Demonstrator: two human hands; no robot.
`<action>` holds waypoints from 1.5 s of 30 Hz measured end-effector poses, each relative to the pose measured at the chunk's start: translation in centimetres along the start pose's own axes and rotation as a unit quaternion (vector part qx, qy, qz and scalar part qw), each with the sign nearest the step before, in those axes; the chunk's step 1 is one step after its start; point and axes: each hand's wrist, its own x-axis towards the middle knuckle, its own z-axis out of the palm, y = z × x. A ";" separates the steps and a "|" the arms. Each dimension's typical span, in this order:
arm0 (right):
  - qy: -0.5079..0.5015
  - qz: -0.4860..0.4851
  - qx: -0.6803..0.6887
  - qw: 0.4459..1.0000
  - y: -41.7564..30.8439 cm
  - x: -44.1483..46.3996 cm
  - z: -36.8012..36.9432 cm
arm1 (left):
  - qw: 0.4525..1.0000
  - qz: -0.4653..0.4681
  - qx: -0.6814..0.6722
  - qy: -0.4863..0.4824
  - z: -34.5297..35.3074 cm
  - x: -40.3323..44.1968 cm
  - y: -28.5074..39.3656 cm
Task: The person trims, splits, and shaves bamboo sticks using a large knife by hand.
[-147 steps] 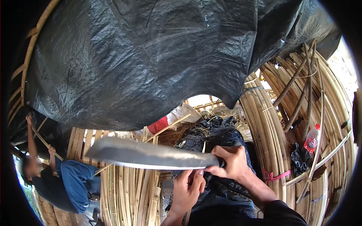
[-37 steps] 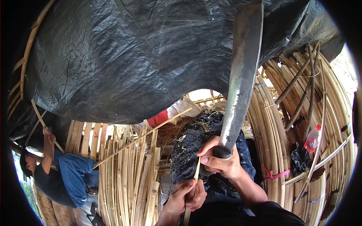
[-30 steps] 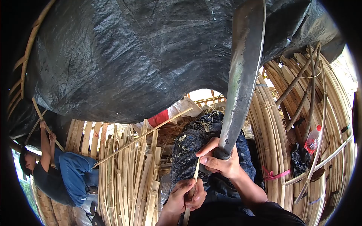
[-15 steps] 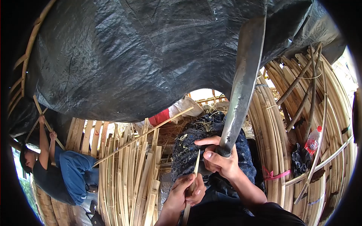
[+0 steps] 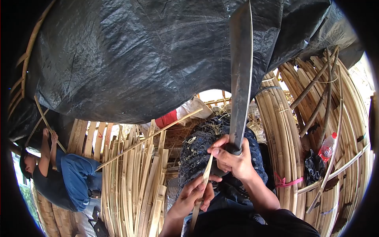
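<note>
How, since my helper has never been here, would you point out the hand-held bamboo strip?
Below the big black tarp, find the dark patterned cloth. In front of it, the bamboo strip slants up through the left hand toward the right hand. Unlike the strips grouped at either side, this single one narrows to a thin, pale tip.

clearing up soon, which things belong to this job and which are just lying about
Apparently in use:
machete in the right hand
tapered bamboo strip at the left hand

Apparently just lying about:
bottle with red cap
crumpled black plastic
</note>
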 end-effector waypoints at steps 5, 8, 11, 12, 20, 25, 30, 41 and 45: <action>0.073 -0.022 0.018 0.997 -0.1 2.3 -1.8 | 0.998 -0.043 0.047 0.013 -3.4 -4.2 -4.8; 0.120 -0.001 0.002 0.993 -0.1 4.1 -3.2 | 0.989 -0.104 0.086 0.055 -3.2 -6.9 -7.1; 0.150 -0.013 -0.015 0.988 0.0 5.9 -3.9 | 0.975 -0.138 0.141 0.102 -3.3 -9.4 -9.6; 0.163 -0.021 -0.015 0.986 0.4 6.5 -4.1 | 0.970 -0.141 0.162 0.117 -3.0 -9.9 -9.6; 0.152 -0.001 -0.024 0.988 2.0 6.7 -5.0 | 0.943 -0.150 0.163 0.246 -2.6 -9.2 -8.6; 0.060 -0.091 -0.192 0.975 7.1 0.4 -6.1 | 0.966 -0.098 0.068 0.230 -3.3 -5.0 -6.4; -0.061 -0.194 -0.547 0.812 7.1 -3.3 -6.1 | 0.986 -0.068 0.018 0.153 -2.6 -1.4 -5.0; -0.133 -0.388 -0.645 0.644 6.2 -0.2 -6.6 | 0.987 -0.054 -0.053 0.141 0.1 -2.2 -4.0; 0.130 -0.264 -0.681 0.670 7.8 3.8 -12.8 | 0.976 -0.066 -0.109 0.176 -0.7 -6.1 -3.6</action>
